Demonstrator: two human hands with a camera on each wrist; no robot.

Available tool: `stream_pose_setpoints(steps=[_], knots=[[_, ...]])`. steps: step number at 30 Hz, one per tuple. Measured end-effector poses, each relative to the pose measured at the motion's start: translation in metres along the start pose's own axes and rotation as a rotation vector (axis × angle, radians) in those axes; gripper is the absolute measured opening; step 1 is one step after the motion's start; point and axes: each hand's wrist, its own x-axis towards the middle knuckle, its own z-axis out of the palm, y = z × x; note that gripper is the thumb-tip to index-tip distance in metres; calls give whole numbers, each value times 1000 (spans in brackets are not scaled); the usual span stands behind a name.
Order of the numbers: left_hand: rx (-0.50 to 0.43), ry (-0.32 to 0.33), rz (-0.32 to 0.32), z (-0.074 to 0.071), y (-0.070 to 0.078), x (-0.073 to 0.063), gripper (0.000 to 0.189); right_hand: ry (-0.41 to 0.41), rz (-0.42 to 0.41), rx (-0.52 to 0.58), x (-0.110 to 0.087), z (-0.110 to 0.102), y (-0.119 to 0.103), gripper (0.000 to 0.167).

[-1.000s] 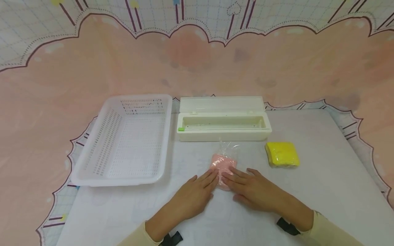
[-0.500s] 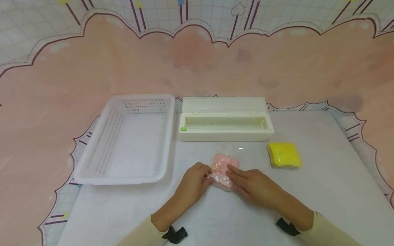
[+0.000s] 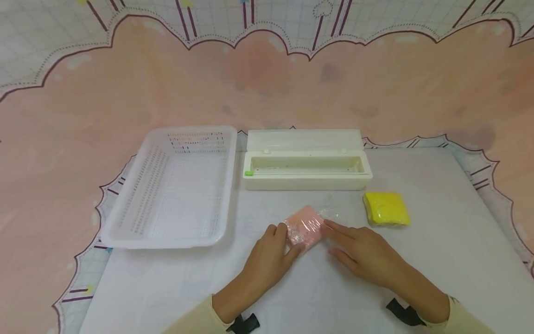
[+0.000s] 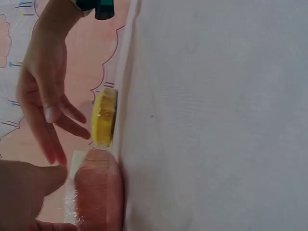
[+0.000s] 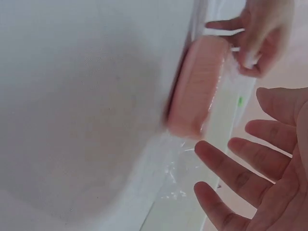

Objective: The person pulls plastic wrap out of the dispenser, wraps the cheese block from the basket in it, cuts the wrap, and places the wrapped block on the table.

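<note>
A block of pink modelling clay in clear plastic wrap (image 3: 306,226) lies turned askew on the white table. At its left corner my left hand (image 3: 269,257) pinches the wrap between thumb and curled fingers, seen also in the right wrist view as the hand (image 5: 267,36) at the top. My right hand (image 3: 369,255) is at the packet's right side, fingers straight and spread, with the index fingertip at the packet's edge. In the right wrist view the right palm (image 5: 274,178) holds nothing. Loose clear film (image 5: 178,173) sticks out from one end of the packet.
A yellow wrapped block (image 3: 386,208) lies to the right. Behind the packet stands a long white box (image 3: 308,183) with its lid raised and a green tab. A white perforated basket (image 3: 167,243) stands at the left.
The pink packet has turned from upright to slanted, its loose film swinging right. My left fingers went from lying flat on it to pinching its corner; my right hand has shifted right.
</note>
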Motion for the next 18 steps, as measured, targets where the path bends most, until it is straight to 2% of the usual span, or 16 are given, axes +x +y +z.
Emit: stream_pose_setpoints(steps=[3, 7, 12, 15, 18], knots=[[-17, -51, -10, 3, 2, 5, 42, -17, 15, 9, -3, -3, 1, 59], [-73, -89, -2, 1, -6, 15, 37, -32, 26, 12, -4, -4, -1, 59], [-90, -64, 61, -3, -18, 25, 33, -28, 40, -3, -7, -6, -1, 57], [-73, -36, 85, -3, -18, 22, 37, -21, 47, -6, -10, -7, 0, 57], [-94, -21, 69, -1, -13, 15, 39, -15, 54, -2, -12, -8, 1, 55]])
